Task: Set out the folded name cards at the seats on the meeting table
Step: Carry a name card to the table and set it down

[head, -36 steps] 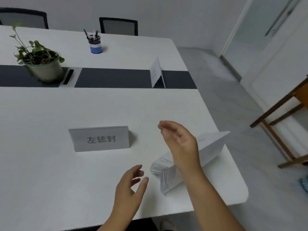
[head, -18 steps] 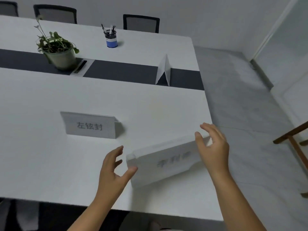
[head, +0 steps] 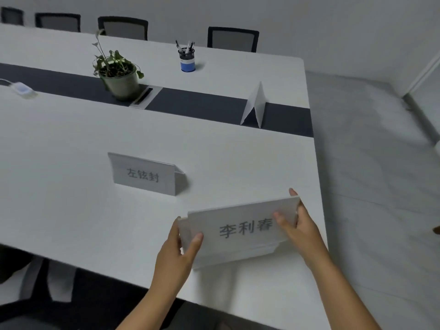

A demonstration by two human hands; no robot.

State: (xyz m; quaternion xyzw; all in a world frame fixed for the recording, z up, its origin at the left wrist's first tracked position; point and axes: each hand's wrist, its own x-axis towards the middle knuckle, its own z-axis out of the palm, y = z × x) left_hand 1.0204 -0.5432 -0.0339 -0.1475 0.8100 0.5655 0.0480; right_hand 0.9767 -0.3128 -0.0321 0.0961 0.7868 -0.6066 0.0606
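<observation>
A white folded name card [head: 240, 231] with dark printed characters is held over the near right part of the white meeting table [head: 71, 210], its printed face toward me. My left hand [head: 178, 253] grips its left end and my right hand [head: 297, 225] grips its right end. Under the top card more stacked cards seem to show at the edges. A second name card [head: 144, 175] stands on the table to the left and farther away. A third folded card [head: 256, 104] stands end-on on the dark centre strip near the table's right edge.
A potted plant [head: 117, 75] and a blue pen cup [head: 187, 58] stand near the dark centre strip [head: 202, 102]. Several black chairs [head: 232, 39] line the far side. The table's right edge drops to grey floor [head: 371, 163]. A chair seat [head: 35, 306] sits below left.
Both hands, open a second ago, have closed on the ends of the name card, which now faces me. The view has shifted right and nearer to the table.
</observation>
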